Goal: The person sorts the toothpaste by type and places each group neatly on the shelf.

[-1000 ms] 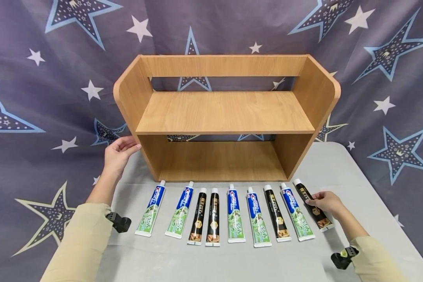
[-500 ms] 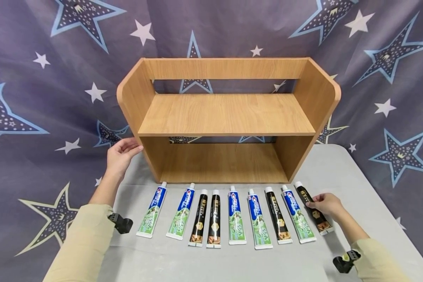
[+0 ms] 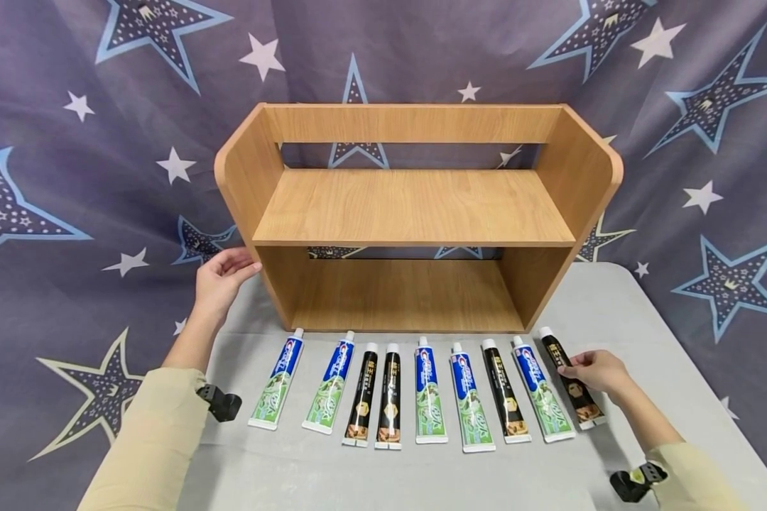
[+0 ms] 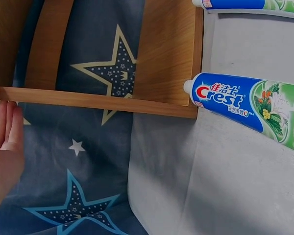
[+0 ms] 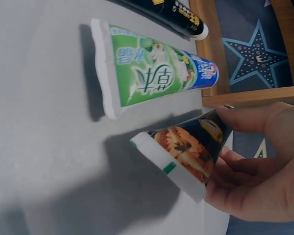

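Observation:
My right hand (image 3: 602, 372) pinches a black toothpaste tube (image 3: 555, 351) at the right end of a row. The right wrist view shows the thumb on one side of this black tube (image 5: 186, 152) and fingers on the other, its white crimped end toward the camera. My left hand (image 3: 220, 284) touches the left side panel of the wooden shelf (image 3: 415, 206). In the left wrist view, its thumb is at the panel's edge, and its loosely straight fingers (image 4: 9, 122) lie against the outer face. Blue-green Crest toothpaste tubes (image 3: 277, 383) and more black tubes (image 3: 361, 397) lie before the shelf.
The two-tier shelf stands at the back of a grey-white table (image 3: 422, 479), nothing lying on its upper board (image 3: 409, 206) or lower board (image 3: 409, 294). A purple curtain (image 3: 51, 319) with stars hangs behind. Black wrist cameras (image 3: 220, 402) sit on both sleeves.
The view shifts slightly, moving the shelf and tubes a little in the frame. Both hands keep their places, the right on the black toothpaste tube and the left at the shelf's side.

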The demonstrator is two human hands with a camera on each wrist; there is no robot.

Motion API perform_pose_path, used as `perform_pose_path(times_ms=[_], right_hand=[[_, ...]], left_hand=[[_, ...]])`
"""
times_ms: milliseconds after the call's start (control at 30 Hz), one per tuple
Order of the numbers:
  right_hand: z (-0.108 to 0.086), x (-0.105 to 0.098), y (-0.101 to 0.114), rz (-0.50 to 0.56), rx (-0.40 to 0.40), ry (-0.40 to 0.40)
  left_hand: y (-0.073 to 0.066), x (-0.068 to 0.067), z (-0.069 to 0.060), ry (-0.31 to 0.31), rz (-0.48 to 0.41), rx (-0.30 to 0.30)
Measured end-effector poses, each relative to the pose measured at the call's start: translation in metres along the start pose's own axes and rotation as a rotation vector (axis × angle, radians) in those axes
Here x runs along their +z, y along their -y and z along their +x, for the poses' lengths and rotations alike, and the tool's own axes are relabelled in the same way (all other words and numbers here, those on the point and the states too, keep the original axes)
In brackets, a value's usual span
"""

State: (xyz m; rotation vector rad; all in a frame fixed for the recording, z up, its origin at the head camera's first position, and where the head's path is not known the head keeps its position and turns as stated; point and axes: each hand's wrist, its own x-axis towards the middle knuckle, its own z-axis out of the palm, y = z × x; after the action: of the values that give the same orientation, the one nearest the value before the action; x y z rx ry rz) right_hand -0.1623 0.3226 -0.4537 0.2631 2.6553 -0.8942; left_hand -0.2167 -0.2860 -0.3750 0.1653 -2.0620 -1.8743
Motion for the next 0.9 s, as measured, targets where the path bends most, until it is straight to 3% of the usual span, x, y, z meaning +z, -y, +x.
perform_pose_path(times_ms=[300, 567, 900], right_hand=[[-0.008, -0.005, 0.009, 0.103, -0.004, 0.031], [-0.011, -0.003, 0.02, 0.245, -0.023, 0.132], [-0.014, 0.0, 0.042, 0.354, -0.048, 0.19]], left_hand=[[0.001, 0.0, 0.001, -0.006, -0.02, -0.025], [-0.003, 0.0, -0.001, -0.02, 0.006, -0.025], [-0.002, 0.001, -0.001, -0.014, 0.009, -0.019]])
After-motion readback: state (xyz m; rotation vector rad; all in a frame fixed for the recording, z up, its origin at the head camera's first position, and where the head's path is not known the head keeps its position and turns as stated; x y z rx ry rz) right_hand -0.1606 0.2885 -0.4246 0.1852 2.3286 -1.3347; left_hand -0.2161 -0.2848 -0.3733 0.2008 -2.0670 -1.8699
